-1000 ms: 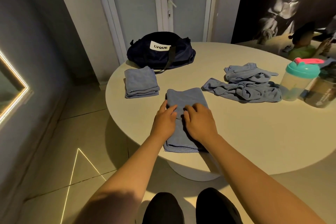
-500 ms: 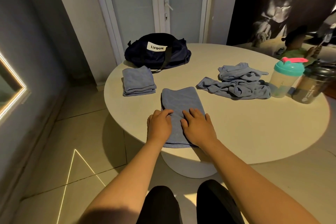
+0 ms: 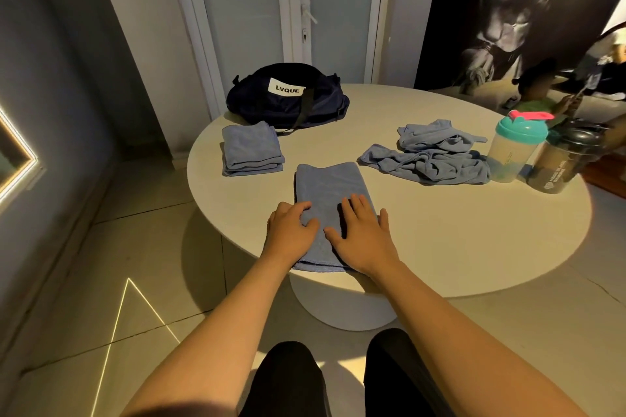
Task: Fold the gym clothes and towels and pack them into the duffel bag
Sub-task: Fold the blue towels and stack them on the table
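A long folded blue towel [image 3: 328, 184] lies at the near edge of the round white table [image 3: 440, 240]. My left hand [image 3: 291, 230] and my right hand [image 3: 364, 235] rest flat on its near half, fingers spread, gripping nothing. A second blue towel [image 3: 251, 149], folded into a square stack, sits to the far left. Behind it is the navy duffel bag [image 3: 288, 101] with a white label, its zip shut. A crumpled heap of blue cloths [image 3: 433, 154] lies unfolded to the right.
Two shaker bottles stand at the table's right edge, one with a teal lid [image 3: 516, 145], one dark [image 3: 562, 159]. White doors and a dark wall poster are behind the table. Tiled floor lies to the left.
Both hands have slid back along the towel toward the near edge and spread a little apart. The camera has tilted up slightly.
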### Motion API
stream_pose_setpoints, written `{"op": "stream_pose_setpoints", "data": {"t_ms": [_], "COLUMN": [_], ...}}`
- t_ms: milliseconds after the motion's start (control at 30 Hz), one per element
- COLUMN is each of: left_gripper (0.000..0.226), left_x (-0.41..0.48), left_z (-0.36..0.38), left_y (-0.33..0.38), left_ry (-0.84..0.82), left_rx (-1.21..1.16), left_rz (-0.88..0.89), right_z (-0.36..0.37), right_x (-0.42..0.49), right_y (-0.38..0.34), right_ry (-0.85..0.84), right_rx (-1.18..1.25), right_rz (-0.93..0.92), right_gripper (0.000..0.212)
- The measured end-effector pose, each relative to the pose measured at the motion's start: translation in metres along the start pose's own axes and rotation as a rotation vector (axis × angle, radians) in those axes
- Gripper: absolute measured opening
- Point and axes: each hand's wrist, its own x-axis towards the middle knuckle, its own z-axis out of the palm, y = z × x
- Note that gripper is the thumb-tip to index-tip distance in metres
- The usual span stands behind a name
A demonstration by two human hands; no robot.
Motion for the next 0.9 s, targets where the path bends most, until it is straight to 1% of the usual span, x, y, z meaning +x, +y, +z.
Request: {"op": "stream_pose_setpoints", "data": {"t_ms": [67, 100, 133, 200, 300, 367, 467, 533, 633, 700, 767, 900], "left_gripper": [0.039, 0.037, 0.035, 0.034, 0.032, 0.032, 0.045, 0.050, 0.050, 0.043, 0.040, 0.037], "left_x": [-0.006, -0.008, -0.009, -0.011, -0.013, -0.012, -0.013, -0.018, -0.033, -0.041, -0.048, -0.057], "left_z": [0.001, 0.001, 0.001, 0.004, 0.003, 0.002, -0.001, -0.003, -0.004, -0.002, 0.000, 0.000], "left_y": [-0.003, -0.003, -0.003, -0.005, -0.005, -0.003, 0.003, 0.004, 0.006, 0.005, 0.001, -0.004], "left_ry": [0.037, 0.058, 0.066, 0.057, 0.082, 0.083, 0.038, 0.044, 0.072, 0.082, 0.085, 0.115], "left_rx": [0.080, 0.100, 0.104, 0.095, 0.060, 0.098, 0.175, 0.190, 0.136, 0.124, 0.152, 0.004], "left_rz": [0.033, 0.047, 0.053, 0.058, 0.056, 0.046, 0.010, 0.009, 0.003, 0.019, 0.066, 0.113], "right_z": [0.001, 0.001, 0.001, 0.001, 0.000, -0.001, -0.004, -0.005, -0.002, 0.001, 0.002, 0.001], "right_x": [-0.007, -0.009, -0.012, -0.016, -0.019, -0.021, -0.027, -0.031, -0.037, -0.041, -0.044, -0.045], "right_y": [0.002, 0.003, 0.003, 0.001, 0.001, 0.001, 0.004, 0.006, 0.009, 0.009, 0.009, 0.009], "right_ry": [0.238, 0.323, 0.339, 0.268, 0.199, 0.156, 0.104, 0.076, 0.112, 0.217, 0.314, 0.277], "right_rx": [0.050, 0.060, 0.054, 0.021, 0.026, 0.050, 0.074, 0.081, 0.063, 0.077, 0.079, 0.023], "right_rz": [-0.084, -0.124, -0.147, -0.141, -0.105, -0.082, -0.067, -0.088, -0.123, -0.128, -0.116, -0.103], "right_gripper": [0.060, 0.051, 0.044, 0.038, 0.042, 0.044, 0.043, 0.039, 0.040, 0.040, 0.036, 0.034]}}
